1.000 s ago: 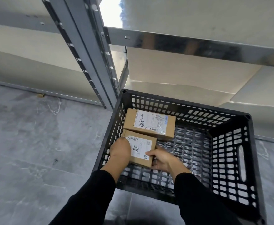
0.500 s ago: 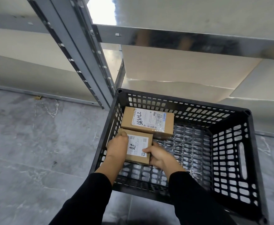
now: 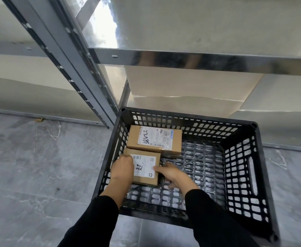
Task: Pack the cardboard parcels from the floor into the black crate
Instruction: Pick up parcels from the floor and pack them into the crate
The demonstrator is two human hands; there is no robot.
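A black perforated crate [image 3: 240, 177] stands on the grey floor. Two cardboard parcels with white labels lie inside, along its left wall. The larger parcel [image 3: 155, 139] lies flat in the far left corner. The smaller parcel [image 3: 146, 169] lies just in front of it, touching it. My left hand [image 3: 122, 169] grips the small parcel's left edge. My right hand [image 3: 171, 173] holds its right edge, thumb on the label. Both forearms in black sleeves reach over the crate's near rim.
A grey metal shelf rack [image 3: 78, 73] rises right behind and to the left of the crate, its horizontal beam [image 3: 199, 59] overhanging the crate's far side. Grey marble-look floor tiles [image 3: 39, 166] spread to the left. The crate's right half has bare mesh bottom.
The small parcel has been lowered and pushed back against the larger parcel, into the crate's left side. Both hands stayed on it. The view has tilted slightly downward.
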